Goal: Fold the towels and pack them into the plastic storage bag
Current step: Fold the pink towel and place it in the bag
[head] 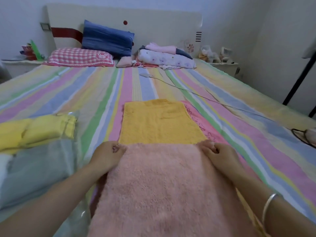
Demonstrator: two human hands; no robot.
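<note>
A fluffy peach-pink towel [164, 185] lies lengthwise on the striped bed in front of me. My left hand [109, 154] pinches its far left corner and my right hand [217, 154] pinches its far right corner. Under it, further away, an orange-yellow towel [159, 122] lies flat on a pink printed towel [203, 124], of which only the right edge shows. At the left, a clear plastic storage bag [77, 214] holds a folded yellow towel [39, 129] and a folded grey-green towel [37, 168].
The striped bed sheet [256, 134] spreads all around. Pillows [80, 57] and folded bedding [165, 57] sit at the headboard. A white cable [188, 89] runs across the bed to the right. A dark object [304, 135] lies at the right edge.
</note>
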